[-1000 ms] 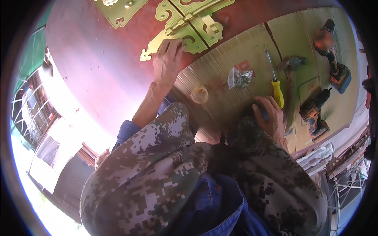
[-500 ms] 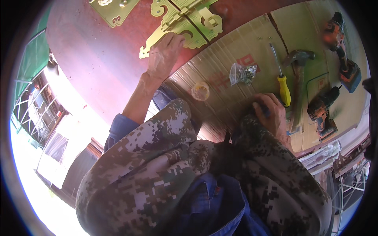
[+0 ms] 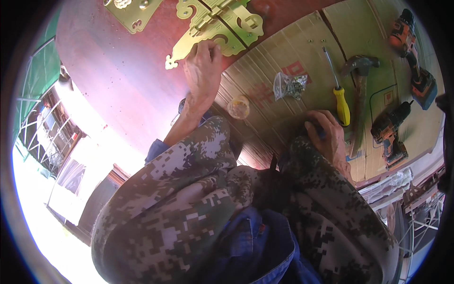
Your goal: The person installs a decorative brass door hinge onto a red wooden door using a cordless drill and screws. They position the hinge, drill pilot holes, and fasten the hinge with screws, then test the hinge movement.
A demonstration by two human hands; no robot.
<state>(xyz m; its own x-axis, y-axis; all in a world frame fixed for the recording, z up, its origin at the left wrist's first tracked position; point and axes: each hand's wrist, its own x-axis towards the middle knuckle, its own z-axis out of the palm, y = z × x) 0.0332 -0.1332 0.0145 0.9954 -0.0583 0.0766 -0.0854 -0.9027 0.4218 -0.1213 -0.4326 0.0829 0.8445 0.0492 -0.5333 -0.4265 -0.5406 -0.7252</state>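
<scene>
On the red-brown wooden surface (image 3: 118, 80), upper centre: ornate brass hinge plate (image 3: 213, 33), left hand (image 3: 202, 71) laid flat on its lower edge, fingers extended, nothing clasped. Second brass plate (image 3: 132, 12) at top left. On the cardboard sheet (image 3: 283, 61), right hand (image 3: 328, 139), grip curled on a dark object, unidentifiable. Nearby: yellow-handled screwdriver (image 3: 340, 102), hammer (image 3: 359, 94), bag of screws (image 3: 289, 85), two cordless drills (image 3: 390, 135).
</scene>
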